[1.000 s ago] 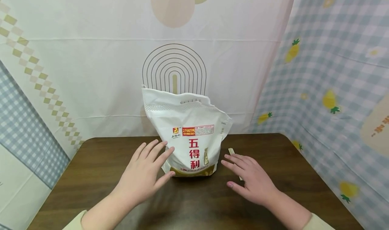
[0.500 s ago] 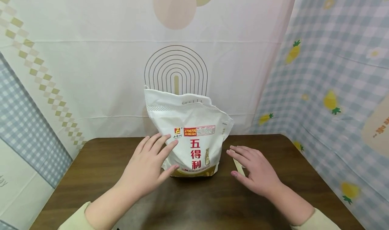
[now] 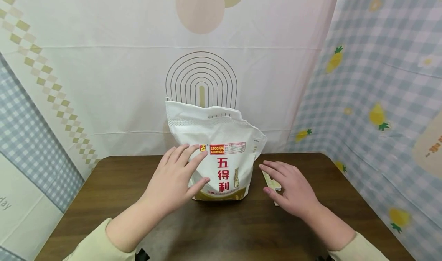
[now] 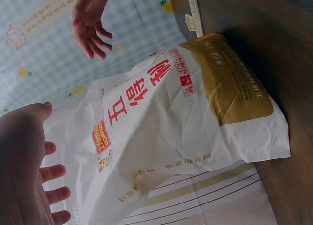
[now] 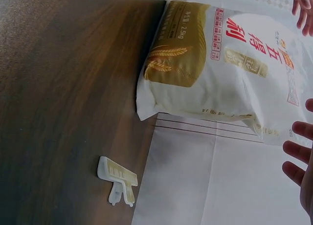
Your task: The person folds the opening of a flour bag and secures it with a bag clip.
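The dark wood-grain table bears an upright white flour bag. Before the bag's left side hangs the left hand, fingers spread, holding nothing; the right hand, also empty, hangs right of the bag, near a pale sealing clip on the tabletop.

The bag near the table's far edge reads 五得利; its label, 2700万吨; its gold panel, 2.5kg. The left cloth reads "day".

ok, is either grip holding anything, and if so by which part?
Nothing is held. The left grip is empty, by the white bag; the right grip is empty too, and the clip lies on the table.
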The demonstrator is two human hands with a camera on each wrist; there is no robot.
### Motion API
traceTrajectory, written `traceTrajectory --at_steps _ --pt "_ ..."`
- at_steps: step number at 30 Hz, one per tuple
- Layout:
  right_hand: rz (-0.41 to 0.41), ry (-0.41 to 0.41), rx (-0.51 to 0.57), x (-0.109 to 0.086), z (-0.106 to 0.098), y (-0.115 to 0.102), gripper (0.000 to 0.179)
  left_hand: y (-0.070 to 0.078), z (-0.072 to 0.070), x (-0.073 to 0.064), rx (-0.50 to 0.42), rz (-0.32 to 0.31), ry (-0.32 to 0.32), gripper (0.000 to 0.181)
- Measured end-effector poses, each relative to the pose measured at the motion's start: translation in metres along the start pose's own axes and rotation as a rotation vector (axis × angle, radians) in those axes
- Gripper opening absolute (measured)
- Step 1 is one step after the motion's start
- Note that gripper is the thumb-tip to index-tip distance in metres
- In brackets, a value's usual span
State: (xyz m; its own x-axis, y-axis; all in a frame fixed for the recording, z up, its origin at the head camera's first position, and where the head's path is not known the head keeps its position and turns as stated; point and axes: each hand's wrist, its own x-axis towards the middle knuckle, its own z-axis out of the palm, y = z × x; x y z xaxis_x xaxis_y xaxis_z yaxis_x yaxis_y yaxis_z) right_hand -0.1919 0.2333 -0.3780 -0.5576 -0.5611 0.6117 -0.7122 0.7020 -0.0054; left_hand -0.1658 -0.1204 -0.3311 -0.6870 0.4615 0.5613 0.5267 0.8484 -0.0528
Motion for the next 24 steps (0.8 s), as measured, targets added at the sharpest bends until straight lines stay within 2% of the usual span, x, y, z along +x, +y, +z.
traceTrajectory --at_steps 5,12,15,18,21,24 --pt "0.032 0.041 -0.003 0.005 0.002 0.001 0.054 0.0 -0.002 0.01 0.004 0.006 0.026 0.065" --pt "0.118 0.134 0.002 0.019 0.006 0.003 0.049 0.005 -0.007 0.037 -0.021 0.005 0.098 0.063" --pt "0.19 0.162 0.019 0.026 0.005 0.004 0.05 0.01 -0.011 0.052 -0.038 0.005 0.119 0.062" --pt "0.299 0.178 0.056 0.035 0.004 0.004 0.05 0.014 -0.015 0.072 -0.052 -0.007 0.137 0.06" --pt "0.39 0.185 0.095 0.044 0.005 0.005 0.048 0.016 -0.017 0.092 -0.057 -0.042 0.14 0.059" --pt "0.442 0.182 0.123 0.052 0.007 0.006 0.048 0.016 -0.017 0.106 -0.057 -0.076 0.136 0.059"
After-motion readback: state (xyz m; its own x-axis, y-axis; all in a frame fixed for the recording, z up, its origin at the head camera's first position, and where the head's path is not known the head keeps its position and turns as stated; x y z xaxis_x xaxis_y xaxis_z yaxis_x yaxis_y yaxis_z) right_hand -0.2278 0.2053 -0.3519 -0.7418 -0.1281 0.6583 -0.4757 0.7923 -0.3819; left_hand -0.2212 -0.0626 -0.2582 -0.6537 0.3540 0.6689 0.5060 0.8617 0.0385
